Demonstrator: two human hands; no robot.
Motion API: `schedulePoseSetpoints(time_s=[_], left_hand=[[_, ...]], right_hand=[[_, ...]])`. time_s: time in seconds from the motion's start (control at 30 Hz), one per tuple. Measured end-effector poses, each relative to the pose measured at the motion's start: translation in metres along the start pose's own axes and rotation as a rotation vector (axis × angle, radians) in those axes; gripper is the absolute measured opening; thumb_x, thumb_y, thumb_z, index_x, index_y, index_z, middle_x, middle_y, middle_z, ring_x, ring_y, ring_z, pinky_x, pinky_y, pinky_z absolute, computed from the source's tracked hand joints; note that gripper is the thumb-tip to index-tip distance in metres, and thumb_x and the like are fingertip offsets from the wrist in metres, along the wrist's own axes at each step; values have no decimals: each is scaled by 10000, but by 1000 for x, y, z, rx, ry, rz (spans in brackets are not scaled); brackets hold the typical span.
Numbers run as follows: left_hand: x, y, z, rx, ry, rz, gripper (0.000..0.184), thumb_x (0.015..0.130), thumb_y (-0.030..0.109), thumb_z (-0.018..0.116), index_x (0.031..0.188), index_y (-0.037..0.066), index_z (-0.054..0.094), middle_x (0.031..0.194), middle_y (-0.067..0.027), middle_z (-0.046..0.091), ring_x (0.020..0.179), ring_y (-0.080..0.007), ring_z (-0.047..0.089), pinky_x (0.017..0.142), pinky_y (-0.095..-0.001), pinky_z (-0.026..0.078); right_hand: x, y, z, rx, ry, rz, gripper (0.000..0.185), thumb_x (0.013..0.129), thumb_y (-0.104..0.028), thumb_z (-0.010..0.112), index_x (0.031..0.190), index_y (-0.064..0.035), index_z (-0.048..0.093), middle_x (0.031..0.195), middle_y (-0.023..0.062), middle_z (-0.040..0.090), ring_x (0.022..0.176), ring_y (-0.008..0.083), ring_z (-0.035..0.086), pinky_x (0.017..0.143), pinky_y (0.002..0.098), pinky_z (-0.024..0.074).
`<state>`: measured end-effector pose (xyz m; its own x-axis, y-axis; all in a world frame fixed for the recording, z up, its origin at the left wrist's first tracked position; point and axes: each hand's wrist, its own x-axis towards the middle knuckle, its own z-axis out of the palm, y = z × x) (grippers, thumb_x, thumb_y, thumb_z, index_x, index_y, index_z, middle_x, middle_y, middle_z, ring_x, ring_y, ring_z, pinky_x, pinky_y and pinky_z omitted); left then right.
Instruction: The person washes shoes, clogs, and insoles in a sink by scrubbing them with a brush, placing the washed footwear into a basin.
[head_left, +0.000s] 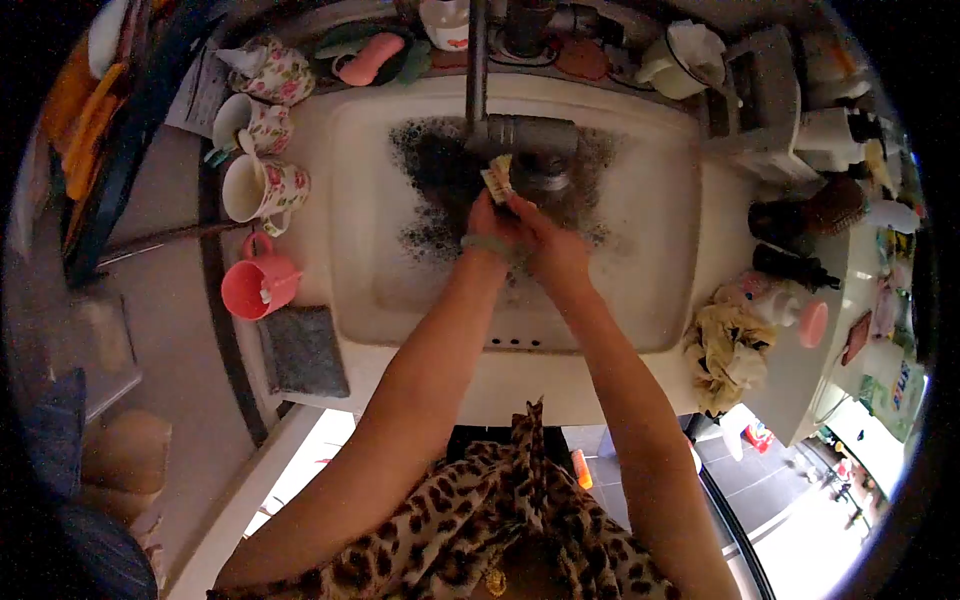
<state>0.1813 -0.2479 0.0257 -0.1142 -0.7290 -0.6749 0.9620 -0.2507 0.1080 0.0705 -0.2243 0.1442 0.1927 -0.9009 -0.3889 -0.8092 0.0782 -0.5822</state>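
Note:
Both my hands meet over the sink basin point(640, 230), just below the dark faucet point(530, 133). A small pale brush-like object point(497, 178) sticks up from between the fingers. My left hand point(490, 228), with a pale bracelet at the wrist, is closed around its lower part. My right hand point(543, 235) is pressed against the left one, its fingertips at the object's base; whether it also grips the object is unclear. Dark water with bubbles point(430, 165) lies in the basin beneath and around the hands.
Floral mugs point(262, 190) and a pink mug point(258, 284) stand left of the basin, near a grey cloth point(303, 350). A pink soap point(371, 58) lies behind. At right are a crumpled tan cloth point(730, 355), a white pot point(682, 62) and several bottles.

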Motion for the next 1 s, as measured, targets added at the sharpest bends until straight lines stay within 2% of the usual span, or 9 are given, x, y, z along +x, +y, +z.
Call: schedulePoseSetpoints(time_s=[0.1, 0.2, 0.43, 0.5, 0.57, 0.63, 0.83, 0.93, 1.0], left_hand=[[-8, -7, 4, -9, 139, -44, 328, 957, 365, 443, 1076, 82, 557, 996, -98, 592, 871, -281, 578, 808, -425, 507], [46, -18, -66, -142, 0, -114, 360, 969, 380, 409, 1096, 71, 544, 1020, -100, 584, 902, -289, 567, 852, -431, 489], [-29, -19, 8, 31, 99, -54, 536, 956, 511, 378, 1166, 39, 519, 1068, -125, 575, 949, -307, 562, 873, -459, 473], [9, -9, -39, -208, -612, -250, 556, 958, 513, 366, 1206, 33, 496, 1119, -129, 567, 1002, -310, 547, 926, -465, 438], [13, -4, -47, -204, -617, -290, 555, 960, 509, 365, 1222, 37, 490, 1146, -128, 563, 1028, -308, 542, 953, -461, 423], [-24, 6, -6, 74, 88, -167, 531, 960, 499, 376, 1215, 50, 500, 1149, -123, 564, 1026, -301, 545, 953, -447, 426], [-28, 1, 11, 246, 95, -98, 485, 971, 456, 380, 1225, 60, 497, 1184, -134, 560, 1068, -297, 545, 934, -466, 444], [5, 0, -44, 63, -283, -300, 413, 985, 396, 382, 1209, 70, 499, 1167, -112, 574, 1047, -286, 559, 914, -461, 459], [1, -4, -39, 22, -321, -332, 384, 982, 384, 398, 1176, 73, 514, 1115, -94, 594, 1004, -282, 575, 877, -457, 476]], right_hand=[[10, -1, 6, -118, -76, 108, 395, 911, -205, 496, 1301, -267, 514, 1014, 138, 656, 841, 340, 635, 714, 421, 493], [-17, -4, 12, -16, 7, 36, 377, 902, -187, 494, 1263, -282, 544, 980, 142, 659, 847, 341, 637, 702, 429, 494], [0, -3, -9, -136, -55, 161, 340, 922, -226, 482, 1247, -286, 562, 956, 155, 661, 839, 356, 637, 698, 448, 494], [-7, -3, 2, -29, 34, 73, 328, 928, -238, 480, 1240, -283, 571, 950, 157, 663, 831, 360, 638, 697, 452, 494], [-44, -11, 7, 154, 152, -106, 324, 927, -237, 479, 1233, -277, 580, 953, 158, 663, 831, 360, 639, 702, 451, 494], [-50, -9, -5, 156, 131, -76, 322, 928, -238, 478, 1231, -272, 584, 969, 161, 660, 845, 358, 638, 718, 447, 494], [-41, 1, 8, 161, 7, 89, 340, 929, -235, 481, 1257, -257, 565, 1011, 179, 642, 879, 359, 630, 739, 421, 494], [-56, -13, -21, 104, -149, 188, 352, 928, -212, 475, 1271, -209, 553, 1059, 179, 634, 932, 352, 623, 776, 399, 493], [-39, -2, -32, 73, -136, 195, 364, 928, -189, 471, 1286, -177, 539, 1098, 174, 627, 974, 340, 618, 808, 386, 490]])
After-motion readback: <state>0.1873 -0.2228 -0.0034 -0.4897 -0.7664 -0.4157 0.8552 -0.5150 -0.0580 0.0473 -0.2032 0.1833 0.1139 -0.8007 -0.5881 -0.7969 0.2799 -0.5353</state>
